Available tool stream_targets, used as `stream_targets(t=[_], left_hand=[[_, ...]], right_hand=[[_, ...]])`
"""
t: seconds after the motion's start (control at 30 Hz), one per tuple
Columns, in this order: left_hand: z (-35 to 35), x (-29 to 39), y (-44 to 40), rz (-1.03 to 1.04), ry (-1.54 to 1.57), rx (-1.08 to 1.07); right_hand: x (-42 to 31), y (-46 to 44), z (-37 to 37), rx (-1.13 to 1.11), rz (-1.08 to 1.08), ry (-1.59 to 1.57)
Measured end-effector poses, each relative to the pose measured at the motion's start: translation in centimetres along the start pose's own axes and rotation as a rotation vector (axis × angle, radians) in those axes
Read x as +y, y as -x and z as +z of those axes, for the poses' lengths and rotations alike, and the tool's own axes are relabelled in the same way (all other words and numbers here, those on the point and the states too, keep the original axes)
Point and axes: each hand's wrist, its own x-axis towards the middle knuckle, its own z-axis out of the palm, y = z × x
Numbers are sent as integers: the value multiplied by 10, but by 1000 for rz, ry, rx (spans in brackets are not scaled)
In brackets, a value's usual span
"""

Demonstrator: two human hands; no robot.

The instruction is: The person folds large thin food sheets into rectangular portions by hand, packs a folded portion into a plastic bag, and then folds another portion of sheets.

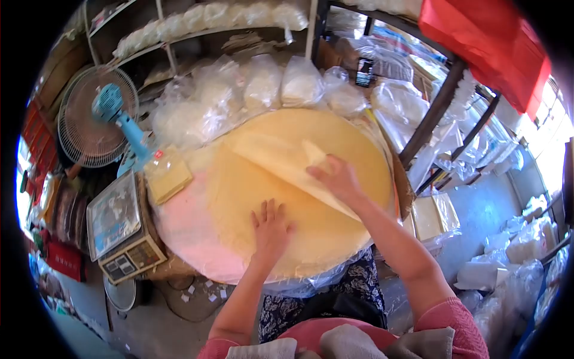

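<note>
A large round stack of thin yellow sheets (239, 203) covers most of the table before me. My left hand (272, 230) lies flat on its near part, fingers spread. With bent fingers, my right hand (335, 179) grips the raised edge of a thin yellow sheet (269, 158), whose paler flap runs diagonally across the stack. The sheet's material cannot be told, and the flap is somewhat blurred by motion. Left of the stack, a bag of small yellow squares (169, 182) rests on the pink table surface (191, 230).
A scale (122, 227) stands at the table's left, with a blue fan (113, 113) behind it. Several filled plastic bags (261, 84) line the far edge. A dark post (436, 113) rises at the right, under red cloth (487, 48). Bagged goods (508, 269) lie on the floor.
</note>
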Motion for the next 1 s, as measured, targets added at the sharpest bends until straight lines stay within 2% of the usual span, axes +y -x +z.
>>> stream_targets(t=[0.1,0.2,0.27,0.33,0.4,0.5,0.57,0.63,0.7,0.8,0.9,1.0], left_hand=[[28,7,-7,77,-114,81],[22,11,-5,66,-77,48],[18,13,-5,58,-64,40],[16,14,-5,64,-69,50],[16,13,-3,71,-85,77],[14,-3,-11,-62,294,84],[20,-13,-16,-437,1687,425],[9,-37,-18,-407,1817,412],[-10,-74,-25,-367,1946,388],[-32,-114,-37,-308,2136,345],[-12,-134,-62,-595,1175,375],[-34,-73,-73,-349,791,530]], right_hand=[[3,-16,2,-113,-43,-41],[9,-55,4,-11,-133,225],[-24,-81,-23,17,-208,220],[-56,-82,-32,320,-687,67],[-90,-49,-50,259,-860,250],[-83,8,-35,109,-989,462],[-49,47,-13,-20,-956,416],[-7,81,14,-101,-950,356],[33,114,38,-184,-854,322],[51,138,45,-223,-771,351],[61,151,51,-224,-693,337],[62,156,53,-191,-676,340]])
